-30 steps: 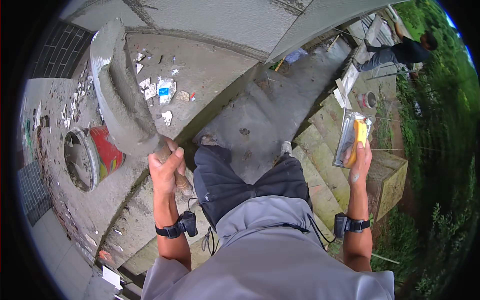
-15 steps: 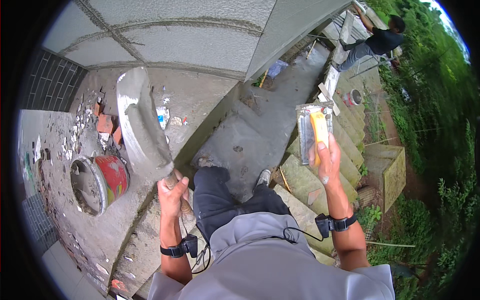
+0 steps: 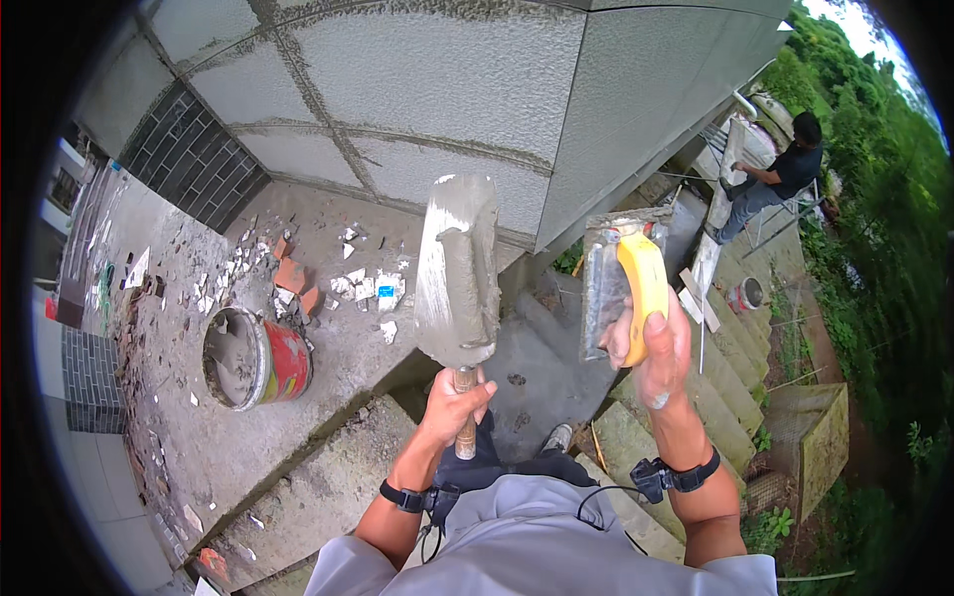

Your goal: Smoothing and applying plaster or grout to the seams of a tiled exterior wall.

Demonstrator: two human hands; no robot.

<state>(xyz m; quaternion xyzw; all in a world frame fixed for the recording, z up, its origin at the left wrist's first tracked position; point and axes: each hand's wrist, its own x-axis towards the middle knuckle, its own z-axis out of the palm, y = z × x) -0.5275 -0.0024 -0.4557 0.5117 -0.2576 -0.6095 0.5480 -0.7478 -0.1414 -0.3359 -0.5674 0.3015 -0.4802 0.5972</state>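
My left hand (image 3: 457, 405) is closed round the wooden handle of a trowel (image 3: 456, 278), held with its long blade pointing away from me. Grey mortar lies thick along the right part of that blade. In my right hand (image 3: 656, 348) is a plastering float (image 3: 644, 283) with a curved yellow handle; its flat plate is turned on edge, facing left toward the trowel. The two tools are raised side by side and do not touch. Beyond them stands a textured grey wall (image 3: 437, 89) with mortar-filled joints.
On the concrete ledge at left sits a red bucket (image 3: 288, 360) of mortar, near broken bricks (image 3: 291, 275) and white shards. Mossy steps (image 3: 636, 447) descend at right. Farther off, another person (image 3: 780, 174) sits on scaffolding by a second bucket (image 3: 745, 294). Greenery lines the right.
The trowel has swung right and more upright, closer to the float. My right hand has come slightly nearer the middle. The view has tilted up, showing more wall.
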